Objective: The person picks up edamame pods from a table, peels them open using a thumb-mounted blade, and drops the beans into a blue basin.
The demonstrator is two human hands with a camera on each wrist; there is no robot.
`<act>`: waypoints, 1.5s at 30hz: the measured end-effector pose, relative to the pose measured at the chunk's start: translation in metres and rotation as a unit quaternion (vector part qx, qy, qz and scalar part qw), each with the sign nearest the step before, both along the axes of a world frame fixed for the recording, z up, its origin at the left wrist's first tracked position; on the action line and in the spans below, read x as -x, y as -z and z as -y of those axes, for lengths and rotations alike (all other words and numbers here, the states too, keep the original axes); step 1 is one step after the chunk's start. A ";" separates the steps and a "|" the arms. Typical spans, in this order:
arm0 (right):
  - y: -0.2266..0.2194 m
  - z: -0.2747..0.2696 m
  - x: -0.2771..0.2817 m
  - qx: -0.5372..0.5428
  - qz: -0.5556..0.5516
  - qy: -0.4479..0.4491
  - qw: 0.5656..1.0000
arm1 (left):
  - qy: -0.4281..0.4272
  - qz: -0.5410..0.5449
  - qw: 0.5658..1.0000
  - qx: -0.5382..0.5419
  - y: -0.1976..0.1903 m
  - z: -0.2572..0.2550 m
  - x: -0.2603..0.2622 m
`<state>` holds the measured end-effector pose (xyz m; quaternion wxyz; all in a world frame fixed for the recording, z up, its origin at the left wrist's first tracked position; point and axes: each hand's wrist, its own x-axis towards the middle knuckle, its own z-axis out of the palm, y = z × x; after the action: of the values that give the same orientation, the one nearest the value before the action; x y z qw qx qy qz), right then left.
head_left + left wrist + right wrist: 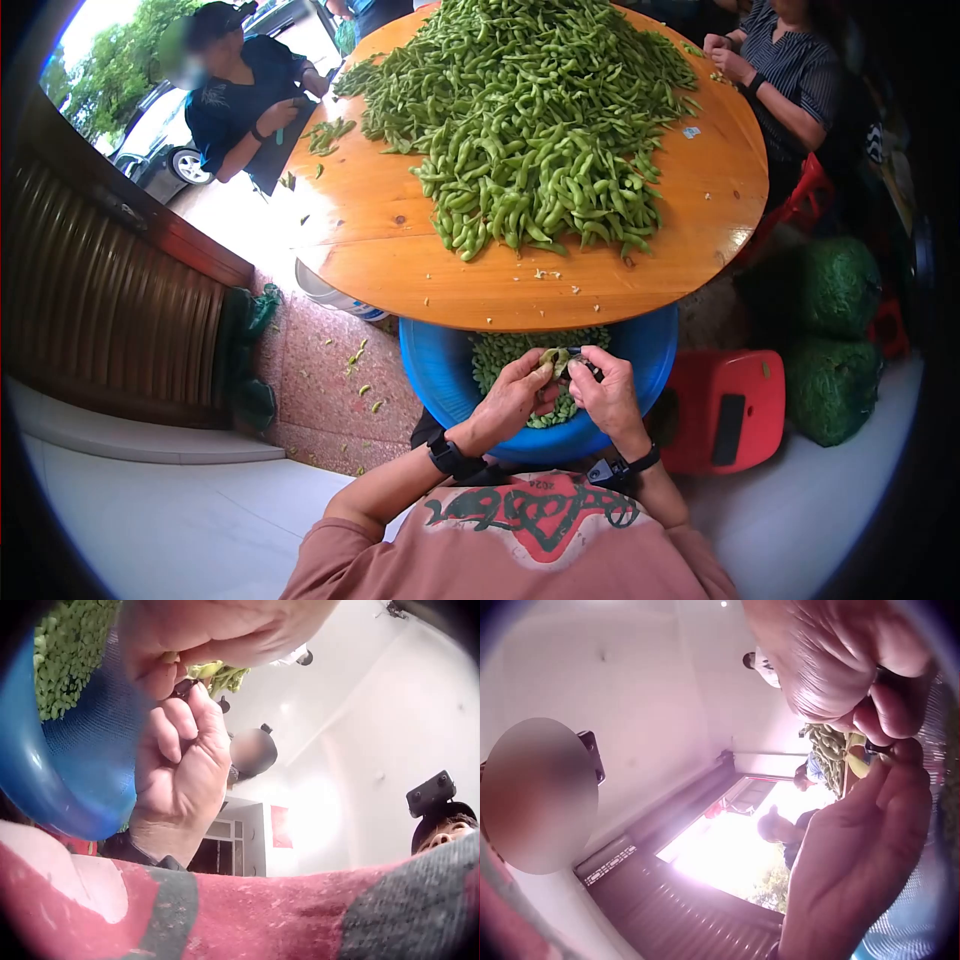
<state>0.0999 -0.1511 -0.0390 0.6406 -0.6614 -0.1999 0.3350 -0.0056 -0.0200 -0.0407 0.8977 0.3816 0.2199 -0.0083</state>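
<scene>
Over a blue basin, both hands meet at a pale green edamame pod. My left hand pinches the pod between thumb and fingers, palm side facing up. The right hand curls in from the other side, thumb and fingertips at the pod. Among the right hand's fingers sits a small dark thing, its kind hidden by the grip. Shelled green beans lie in the basin below. In the right wrist view the yellowish-green pod shows between the two hands' fingertips.
A large heap of edamame pods covers much of the round wooden table. A red plastic stool and green net sacks stand to the right. Other people are at the table's far sides. Stray pods lie on the floor.
</scene>
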 end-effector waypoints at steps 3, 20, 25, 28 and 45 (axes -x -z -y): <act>0.001 -0.001 0.002 0.015 0.059 0.016 0.998 | -0.008 0.003 1.000 0.000 0.003 -0.002 0.002; 0.003 -0.003 0.001 -0.017 0.130 0.042 0.990 | 0.047 0.024 0.998 -0.037 0.006 -0.004 0.001; -0.013 -0.002 0.001 0.014 0.291 0.025 0.956 | 0.031 -0.005 0.996 -0.086 0.000 0.000 -0.001; -0.015 -0.001 0.001 0.006 0.323 0.016 0.946 | 0.029 -0.011 0.997 -0.075 -0.003 -0.001 -0.002; -0.062 0.116 -0.059 0.153 0.244 0.052 0.956 | 0.170 0.185 0.756 -0.605 -0.050 -0.046 -0.010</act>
<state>0.1586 -0.2674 0.0230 0.4800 -0.8226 -0.2616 0.1565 0.0047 0.0259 0.0094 0.4868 0.8703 -0.0597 0.0447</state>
